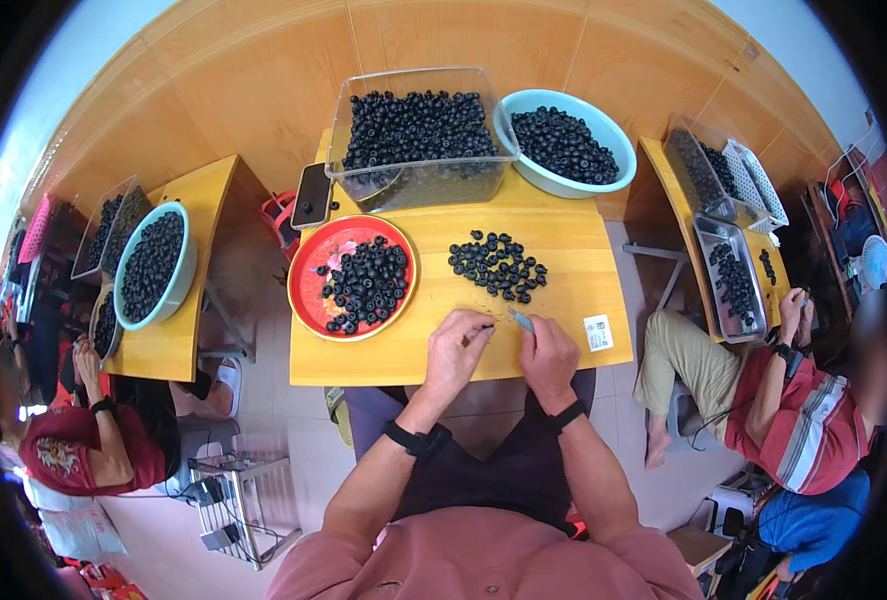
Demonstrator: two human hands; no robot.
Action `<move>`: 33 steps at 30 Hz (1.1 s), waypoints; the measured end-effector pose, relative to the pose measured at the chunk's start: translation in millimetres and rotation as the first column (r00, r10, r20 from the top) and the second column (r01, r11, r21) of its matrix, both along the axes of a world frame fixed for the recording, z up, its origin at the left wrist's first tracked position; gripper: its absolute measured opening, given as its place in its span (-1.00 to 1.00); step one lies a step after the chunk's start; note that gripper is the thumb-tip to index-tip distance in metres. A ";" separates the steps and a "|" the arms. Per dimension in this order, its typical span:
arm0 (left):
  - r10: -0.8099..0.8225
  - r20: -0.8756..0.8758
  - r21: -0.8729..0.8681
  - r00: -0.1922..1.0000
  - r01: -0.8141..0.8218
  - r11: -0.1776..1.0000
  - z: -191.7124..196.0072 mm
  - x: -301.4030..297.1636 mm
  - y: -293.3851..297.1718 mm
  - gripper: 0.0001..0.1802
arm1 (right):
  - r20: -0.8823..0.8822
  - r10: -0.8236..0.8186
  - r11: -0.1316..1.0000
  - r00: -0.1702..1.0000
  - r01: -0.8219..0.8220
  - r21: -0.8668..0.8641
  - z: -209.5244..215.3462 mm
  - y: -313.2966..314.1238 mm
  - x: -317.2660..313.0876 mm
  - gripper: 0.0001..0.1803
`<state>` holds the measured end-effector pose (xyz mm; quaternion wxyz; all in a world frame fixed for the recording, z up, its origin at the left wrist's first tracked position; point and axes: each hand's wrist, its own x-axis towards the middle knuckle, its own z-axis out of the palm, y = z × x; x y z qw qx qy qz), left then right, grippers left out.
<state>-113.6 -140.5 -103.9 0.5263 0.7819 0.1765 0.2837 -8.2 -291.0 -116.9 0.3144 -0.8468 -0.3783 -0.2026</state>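
Here the left hand (457, 345) pinches a small dark berry (487, 325) in closed fingers just above the tabletop (574, 300), while the right hand (549, 352) grips what seems a thin pale-blue tool (521, 320). A loose pile of berries (498, 265) lies beyond, beside a red plate (304, 270).

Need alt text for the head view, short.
A seated person's left hand pinches a small dark berry while the right hand holds a thin tool over a wooden table, near a loose berry pile, a red plate and a clear tub of berries.
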 end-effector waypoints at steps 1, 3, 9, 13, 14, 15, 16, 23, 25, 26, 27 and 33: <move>-0.006 -0.005 -0.010 1.000 0.006 1.000 -0.5 -0.5 1.0 -0.81 | -0.005 -0.006 1.000 1.000 0.006 -0.010 0.7 1.5 -0.8 -0.86; -0.025 0.071 0.013 0.997 0.024 1.000 -1.6 0.4 2.8 -0.82 | -0.014 -0.014 1.000 1.000 0.014 0.006 2.3 4.8 -0.2 -0.87; -0.120 0.050 -0.061 0.992 0.123 0.991 2.5 0.3 3.5 -0.84 | 0.002 -0.036 0.999 0.999 0.036 -0.014 5.7 -0.4 0.2 -0.88; -0.092 0.104 -0.041 0.990 0.097 0.994 -1.0 0.3 5.0 -0.85 | -0.004 -0.023 1.000 1.000 0.023 -0.011 5.7 4.1 -1.3 -0.88; -0.088 0.107 -0.044 0.990 0.093 0.995 -1.4 0.1 3.7 -0.85 | -0.007 -0.015 1.000 1.000 0.015 -0.015 8.6 3.8 -1.9 -0.89; -0.082 0.100 -0.029 0.992 0.085 0.996 2.3 0.3 4.3 -0.85 | -0.010 -0.006 1.000 1.000 0.005 -0.014 9.9 4.6 -1.4 -0.91; -0.074 0.093 -0.014 0.993 0.076 0.997 4.5 0.6 4.1 -0.84 | -0.008 0.003 1.000 1.000 -0.003 -0.013 9.6 3.7 -1.3 -0.91; 0.012 -0.089 -0.163 0.996 -0.027 0.986 -13.8 0.4 -2.9 -0.75 | -0.018 0.056 0.998 0.998 -0.055 0.015 5.0 -0.7 -3.0 -0.85; 0.053 -0.023 -0.178 0.998 -0.056 0.982 -14.7 3.0 -5.1 -0.73 | -0.018 0.055 0.998 0.998 -0.054 0.034 5.0 -0.9 -2.5 -0.83; 0.067 0.006 -0.185 0.998 -0.065 0.981 -15.4 4.7 -6.1 -0.69 | 0.033 0.076 0.997 0.997 -0.077 0.008 6.1 -1.2 -1.7 -0.82; 0.065 -0.005 -0.182 0.998 -0.064 0.981 -14.8 5.6 -6.9 -0.69 | 0.083 0.096 0.995 0.992 -0.095 -0.022 7.7 -2.2 -1.3 -0.81; 0.124 -0.006 0.014 0.992 -0.124 0.992 -17.6 5.8 -8.7 -0.66 | 0.144 0.173 0.984 0.974 -0.164 -0.073 8.0 -0.6 0.9 -0.81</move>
